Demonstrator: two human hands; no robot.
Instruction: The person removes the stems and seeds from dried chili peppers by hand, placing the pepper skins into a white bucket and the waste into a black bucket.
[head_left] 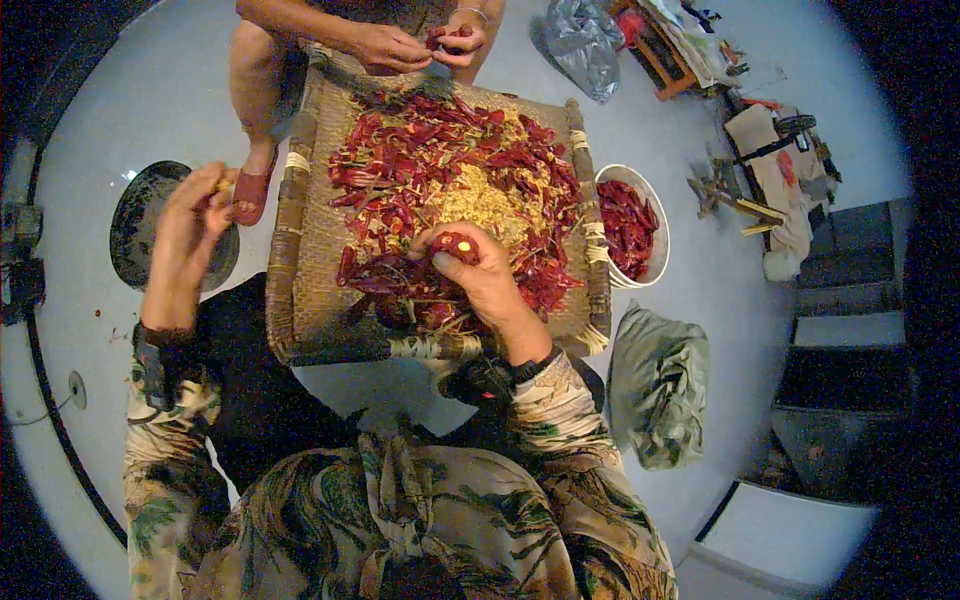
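Note:
My right hand is closed around a red dried chili pepper, with pale yellow seeds showing on it, over the near part of a woven tray. Beneath and around it lie many red chili pieces and a heap of yellow seeds. My left hand is raised left of the tray, above a round dark basin. Its fingers are curled together, slightly blurred, with a small yellowish spot at the tips; what they hold I cannot tell.
Across the tray, another person's hands hold a red chili. A white bucket of red chilies stands right of the tray. A greenish bag lies on the floor nearer me. A grey plastic bag sits at the back.

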